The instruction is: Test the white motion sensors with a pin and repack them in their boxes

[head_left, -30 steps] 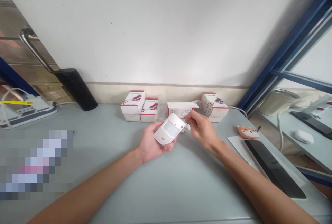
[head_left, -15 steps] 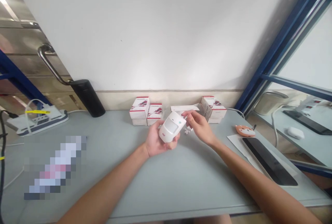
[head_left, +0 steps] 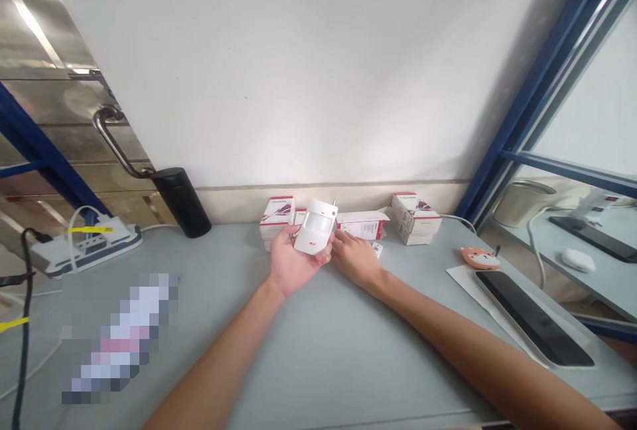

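Observation:
A white motion sensor [head_left: 315,227] with a curved window and a short antenna at its top right is tilted up above the desk. Wrapped round its lower part is my left hand [head_left: 294,264], thumb on the left edge, fingertips showing at the right. My right hand [head_left: 359,261] is close against the sensor's lower right side, fingers bent inward. Its fingertips are partly hidden, so what they hold cannot be made out. Just behind that hand lies a small white piece [head_left: 377,249]. An opened white-and-red box [head_left: 361,224] lies on its side farther back.
White-and-red boxes [head_left: 276,217] stand along the wall, with another box [head_left: 417,219] at the right. On the left are a black cylinder [head_left: 182,203] and a power strip [head_left: 94,244]. A black-faced slab [head_left: 535,317] and an orange animal-shaped item [head_left: 478,258] sit at the right.
My right hand has moved from the sensor's antenna corner down to its lower right side. The sensor is turned more upright, and its antenna now shows. The view has shifted slightly.

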Available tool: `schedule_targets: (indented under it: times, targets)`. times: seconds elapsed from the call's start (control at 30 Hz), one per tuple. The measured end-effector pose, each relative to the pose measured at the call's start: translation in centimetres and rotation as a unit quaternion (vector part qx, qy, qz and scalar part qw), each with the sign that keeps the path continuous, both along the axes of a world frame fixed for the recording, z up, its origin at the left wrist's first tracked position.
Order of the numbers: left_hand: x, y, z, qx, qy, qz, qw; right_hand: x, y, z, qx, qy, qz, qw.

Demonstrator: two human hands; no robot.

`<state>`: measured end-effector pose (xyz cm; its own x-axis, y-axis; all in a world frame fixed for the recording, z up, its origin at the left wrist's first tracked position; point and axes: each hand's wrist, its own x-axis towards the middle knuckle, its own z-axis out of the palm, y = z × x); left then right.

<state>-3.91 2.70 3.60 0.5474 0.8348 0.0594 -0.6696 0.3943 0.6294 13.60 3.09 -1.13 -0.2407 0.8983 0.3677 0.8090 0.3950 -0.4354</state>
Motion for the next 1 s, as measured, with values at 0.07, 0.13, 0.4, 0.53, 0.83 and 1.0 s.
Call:
schedule_targets:
  times: [0.07,0.13,0.4,0.53,0.83,1.0]
  targets:
    - [0.1,0.0,-0.1,0.0,0.006,0.008,1.0,0.9,0.0,0.6,0.009,0.019,-0.019,1.0]
    - [0.2,-0.1,-0.1,0.002,0.016,0.022,1.0,2.4,-0.3,1.7,0.017,0.053,-0.043,0.997]
    - [0.7,-1.5,0.6,0.012,0.071,0.033,0.997,9.6,-1.2,5.3,0.015,0.471,-0.037,0.881]
    - [1.2,-2.0,0.8,0.003,0.069,0.047,0.996,12.9,-0.6,4.6,-0.044,0.558,-0.01,0.828]
    - [2.1,-1.3,-1.3,-0.069,0.111,-0.002,0.991,15.3,0.3,4.6,-0.102,0.655,0.035,0.748]
    - [2.9,-1.8,-1.7,-0.108,0.132,-0.042,0.984,15.4,0.1,4.7,-0.127,0.664,0.034,0.736]
